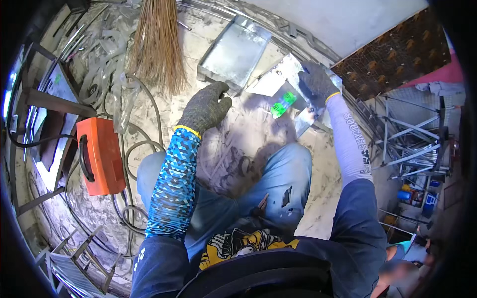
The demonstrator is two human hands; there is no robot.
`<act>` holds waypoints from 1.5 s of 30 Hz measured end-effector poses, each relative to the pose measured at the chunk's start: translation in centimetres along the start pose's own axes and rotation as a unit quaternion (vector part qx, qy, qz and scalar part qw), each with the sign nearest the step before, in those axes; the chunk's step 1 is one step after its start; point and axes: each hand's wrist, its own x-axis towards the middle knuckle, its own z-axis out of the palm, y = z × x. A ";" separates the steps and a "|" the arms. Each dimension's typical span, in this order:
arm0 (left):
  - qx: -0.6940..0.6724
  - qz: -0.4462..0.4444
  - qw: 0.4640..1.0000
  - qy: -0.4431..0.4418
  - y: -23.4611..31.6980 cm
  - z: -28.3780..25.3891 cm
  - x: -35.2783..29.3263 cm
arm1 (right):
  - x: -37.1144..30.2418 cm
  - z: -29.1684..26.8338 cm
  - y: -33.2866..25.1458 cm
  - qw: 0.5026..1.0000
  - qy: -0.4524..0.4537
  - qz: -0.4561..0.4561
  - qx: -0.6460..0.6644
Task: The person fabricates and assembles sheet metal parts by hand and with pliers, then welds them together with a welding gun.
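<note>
My right hand (319, 83), in a dark knit glove with a yellow cuff, is closed on the edge of a shiny bent sheet-metal piece (271, 82). Bright green shiny stickers (283, 104) show beside the lower part of the piece. My left hand (206, 107), gloved alike, hovers over the floor left of it. Its fingers are half curled, with a gap between thumb and fingers, and nothing shows in them. Just beyond the left hand lies a shallow rectangular metal tray (237, 52). Under the sheet-metal piece, more metal is partly hidden.
A stick broom (157, 47) and clear plastic strips (107, 74) lie far left. An orange box with a black handle (101, 156) stands amid cables (151, 144). Metal frames (412, 131) and a dark patterned board (395, 54) are right. Another person (397, 273) is lower right.
</note>
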 end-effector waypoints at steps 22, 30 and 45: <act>0.038 0.055 0.998 0.003 -0.9 0.2 0.5 | -4.1 1.9 -6.7 0.993 0.102 0.011 0.053; -0.004 0.030 0.999 0.020 1.4 -0.1 0.8 | -5.6 4.9 -5.8 0.979 0.203 0.011 -0.026; -0.005 0.064 0.998 0.027 0.1 1.2 2.6 | -5.8 4.3 -4.5 0.976 0.205 -0.072 0.000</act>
